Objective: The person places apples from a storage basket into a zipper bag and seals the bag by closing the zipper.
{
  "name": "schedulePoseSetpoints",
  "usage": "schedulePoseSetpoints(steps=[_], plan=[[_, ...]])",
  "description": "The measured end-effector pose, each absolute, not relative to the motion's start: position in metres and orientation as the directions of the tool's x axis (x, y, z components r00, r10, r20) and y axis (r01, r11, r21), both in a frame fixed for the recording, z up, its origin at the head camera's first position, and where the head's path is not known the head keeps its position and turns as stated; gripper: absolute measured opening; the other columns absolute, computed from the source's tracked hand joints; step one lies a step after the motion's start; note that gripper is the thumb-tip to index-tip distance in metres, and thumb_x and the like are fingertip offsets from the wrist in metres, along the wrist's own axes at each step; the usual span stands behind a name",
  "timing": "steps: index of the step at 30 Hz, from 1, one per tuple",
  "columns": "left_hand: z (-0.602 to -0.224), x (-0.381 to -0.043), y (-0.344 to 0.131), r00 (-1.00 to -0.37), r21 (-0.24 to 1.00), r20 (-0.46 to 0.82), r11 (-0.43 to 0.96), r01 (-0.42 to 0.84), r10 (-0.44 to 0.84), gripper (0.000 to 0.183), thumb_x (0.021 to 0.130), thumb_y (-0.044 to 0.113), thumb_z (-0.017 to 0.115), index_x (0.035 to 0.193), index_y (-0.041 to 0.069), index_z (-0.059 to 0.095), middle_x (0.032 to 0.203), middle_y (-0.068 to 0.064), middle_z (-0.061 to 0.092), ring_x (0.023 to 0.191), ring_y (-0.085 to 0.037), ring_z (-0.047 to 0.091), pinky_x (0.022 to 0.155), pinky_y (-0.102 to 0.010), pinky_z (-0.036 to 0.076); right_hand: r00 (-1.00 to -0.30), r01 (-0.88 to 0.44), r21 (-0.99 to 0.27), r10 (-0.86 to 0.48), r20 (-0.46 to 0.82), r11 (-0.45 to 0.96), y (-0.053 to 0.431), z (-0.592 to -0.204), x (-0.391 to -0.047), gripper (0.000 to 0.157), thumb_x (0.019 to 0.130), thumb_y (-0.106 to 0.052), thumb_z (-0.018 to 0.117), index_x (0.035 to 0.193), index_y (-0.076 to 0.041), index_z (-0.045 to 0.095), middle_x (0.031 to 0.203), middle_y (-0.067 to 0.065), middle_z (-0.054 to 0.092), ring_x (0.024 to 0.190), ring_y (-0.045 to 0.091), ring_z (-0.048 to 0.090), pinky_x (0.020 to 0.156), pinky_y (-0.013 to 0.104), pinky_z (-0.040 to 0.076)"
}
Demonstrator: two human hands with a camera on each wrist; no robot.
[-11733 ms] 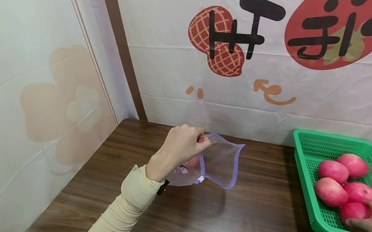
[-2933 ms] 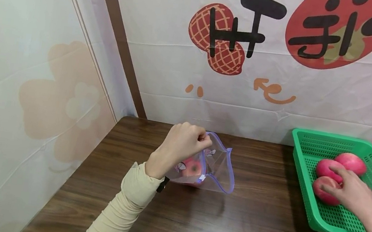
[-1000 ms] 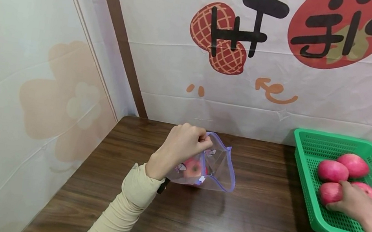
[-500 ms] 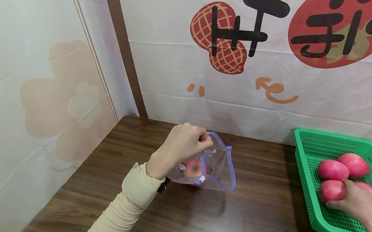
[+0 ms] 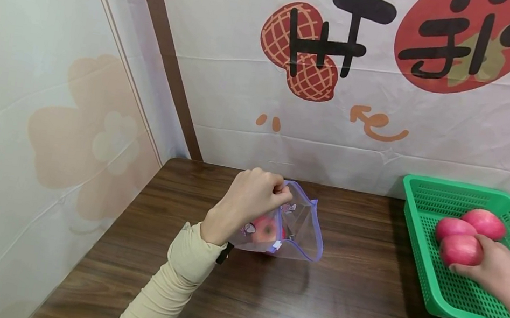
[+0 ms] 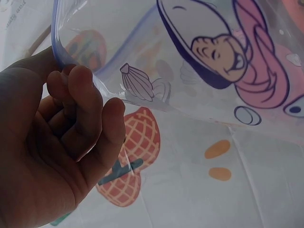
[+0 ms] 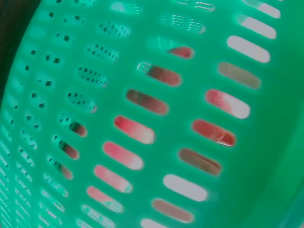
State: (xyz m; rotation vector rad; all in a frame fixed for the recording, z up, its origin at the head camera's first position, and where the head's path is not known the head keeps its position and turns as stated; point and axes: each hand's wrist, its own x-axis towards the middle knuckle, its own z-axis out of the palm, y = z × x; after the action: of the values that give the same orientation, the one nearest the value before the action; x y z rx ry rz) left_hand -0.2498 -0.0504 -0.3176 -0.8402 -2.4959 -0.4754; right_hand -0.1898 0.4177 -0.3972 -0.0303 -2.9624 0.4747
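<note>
My left hand (image 5: 255,194) pinches the purple rim of a clear zip bag (image 5: 307,223), holding its mouth apart above the table. A red apple (image 5: 266,230) shows through the bag's printed side. In the left wrist view, curled fingers of the left hand (image 6: 71,128) meet the rim of the zip bag (image 6: 142,71); the thumb is mostly hidden. Over at the right, my right hand (image 5: 507,281) grips a pinkish-red apple (image 5: 462,250) inside the green basket. Two other apples, a nearer one (image 5: 452,228) and a farther one (image 5: 485,224), lie behind it.
The green plastic basket (image 5: 419,258) stands at the right of the dark wooden table (image 5: 338,301). Its slotted wall (image 7: 152,128) fills the right wrist view, with no hand visible there. A printed cloth (image 5: 225,95) hangs behind the table.
The right hand has reached into the basket, taken hold of the front apple and raised it slightly. Since the oldest frame, the basket shows fewer apples. The left hand has barely moved.
</note>
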Motion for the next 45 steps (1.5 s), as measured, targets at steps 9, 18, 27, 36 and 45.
schedulePoseSetpoints(steps=[9, 18, 27, 36, 45], plan=[[-0.318, -0.249, -0.051, -0.713, 0.177, 0.517, 0.756, 0.630, 0.473, 0.037, 0.077, 0.016, 0.062, 0.055, 0.021, 0.033, 0.053, 0.012, 0.027, 0.052, -0.004, 0.026, 0.046, -0.022, 0.022, -0.964, -0.032, -0.309, 0.052, 0.259, 0.950, 0.406, -0.388, -0.190, 0.076, 0.067, -0.031, 0.088, 0.117, 0.012, 0.050, 0.097, 0.040, 0.058, 0.076, 0.053, 0.056, 0.053, 0.060, 0.044], [-0.318, -0.248, -0.051, -0.712, 0.176, 0.524, 0.759, 0.627, 0.467, 0.036, 0.077, 0.016, 0.062, 0.055, 0.021, 0.034, 0.052, 0.013, 0.029, 0.052, -0.004, 0.028, 0.046, -0.022, 0.024, -0.943, -0.047, -0.343, 0.071, 0.325, 0.938, 0.390, -0.376, -0.190, 0.078, 0.069, -0.039, 0.087, 0.124, 0.001, 0.049, 0.106, 0.035, 0.055, 0.081, 0.049, 0.056, 0.055, 0.057, 0.045], [-0.320, -0.248, -0.051, -0.716, 0.182, 0.518, 0.758, 0.627, 0.468, 0.036, 0.077, 0.016, 0.062, 0.056, 0.021, 0.034, 0.053, 0.012, 0.028, 0.052, -0.004, 0.027, 0.046, -0.021, 0.024, -0.935, -0.078, -0.350, 0.054, 0.351, 0.934, 0.369, -0.363, -0.189, 0.079, 0.072, -0.038, 0.085, 0.130, 0.002, 0.049, 0.117, 0.031, 0.049, 0.093, 0.047, 0.050, 0.064, 0.061, 0.045], [-0.320, -0.247, -0.050, -0.721, 0.193, 0.509, 0.754, 0.627, 0.470, 0.037, 0.077, 0.016, 0.062, 0.055, 0.020, 0.032, 0.053, 0.012, 0.026, 0.052, -0.004, 0.025, 0.046, -0.022, 0.022, -0.909, -0.165, -0.370, 0.004, 0.416, 0.914, 0.351, -0.350, -0.191, 0.062, 0.071, -0.035, 0.087, 0.117, -0.007, 0.058, 0.098, 0.021, 0.060, 0.089, 0.034, 0.052, 0.057, 0.035, 0.043], [-0.321, -0.248, -0.050, -0.720, 0.189, 0.515, 0.757, 0.625, 0.466, 0.037, 0.077, 0.016, 0.062, 0.054, 0.021, 0.033, 0.052, 0.013, 0.027, 0.051, -0.004, 0.026, 0.046, -0.022, 0.023, -0.900, -0.204, -0.395, -0.012, 0.436, 0.896, 0.331, -0.342, -0.197, 0.073, 0.068, -0.033, 0.089, 0.126, -0.005, 0.055, 0.106, 0.023, 0.060, 0.089, 0.037, 0.057, 0.060, 0.038, 0.047]])
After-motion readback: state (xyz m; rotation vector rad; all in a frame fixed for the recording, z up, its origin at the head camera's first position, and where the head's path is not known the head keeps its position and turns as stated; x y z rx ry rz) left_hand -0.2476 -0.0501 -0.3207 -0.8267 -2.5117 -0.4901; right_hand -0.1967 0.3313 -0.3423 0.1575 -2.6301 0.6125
